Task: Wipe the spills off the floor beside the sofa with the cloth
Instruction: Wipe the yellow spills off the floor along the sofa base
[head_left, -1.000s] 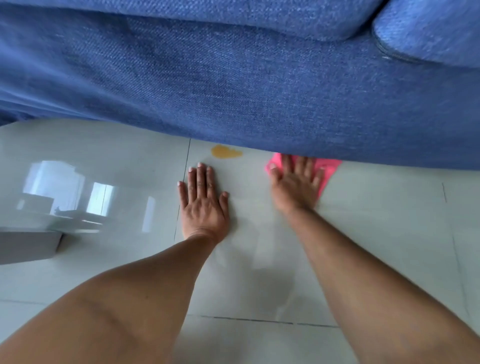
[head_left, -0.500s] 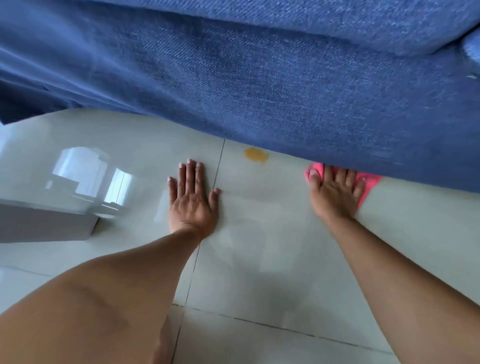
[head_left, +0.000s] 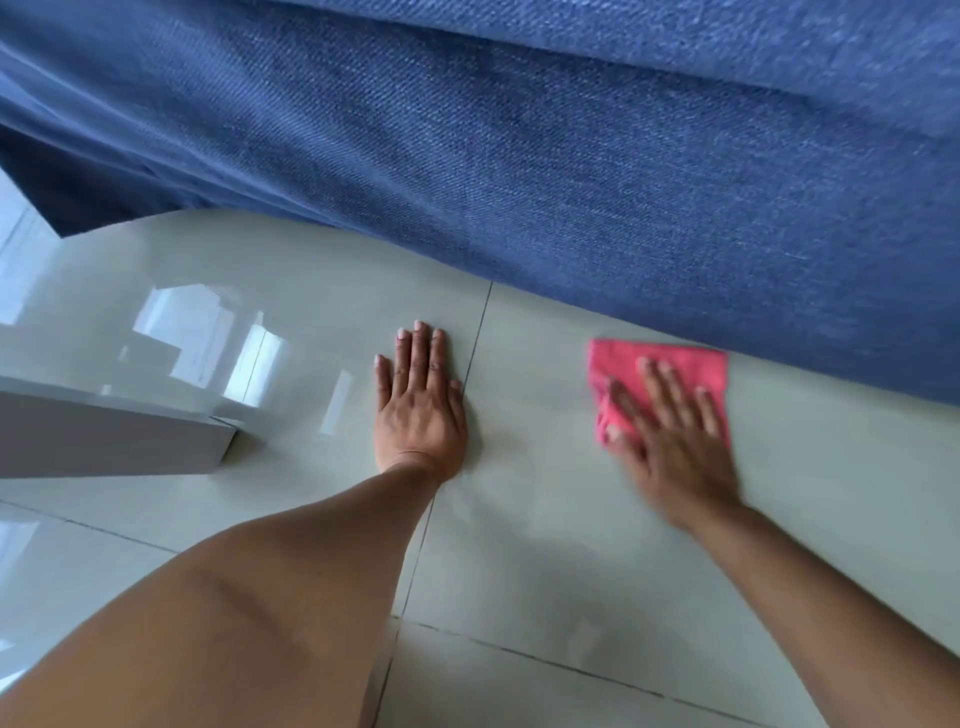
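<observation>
Kneeling-height view down onto a glossy pale-grey tiled floor (head_left: 322, 291) with a blue woven-fabric sofa (head_left: 571, 156) filling the far side. Left hand (head_left: 418, 402) flat and released on the tile, fingers together, palm down just left of a grout line, gripping nothing, apparently bracing the body. Right hand (head_left: 670, 431) spread palm-down on a pink square cloth (head_left: 670, 366), pressing it to the floor rather than clenching it; blurred, so most likely mid-stroke. Cloth lying on the tile to the right, its far edge just beside the sofa's lower edge, possibly touching it; left corner bunched under the thumb. No coloured spill visible anywhere on the bare tile between the hands or along the sofa edge, only a faint dull smear near the middle, which may be moisture or a reflection. Judged from this: visible spills appear already wiped, with perhaps a last pass or drying left; anything under the cloth or beneath the sofa hidden. Pale grey box-like block (head_left: 104, 441) at the left, well apart from both hands.
</observation>
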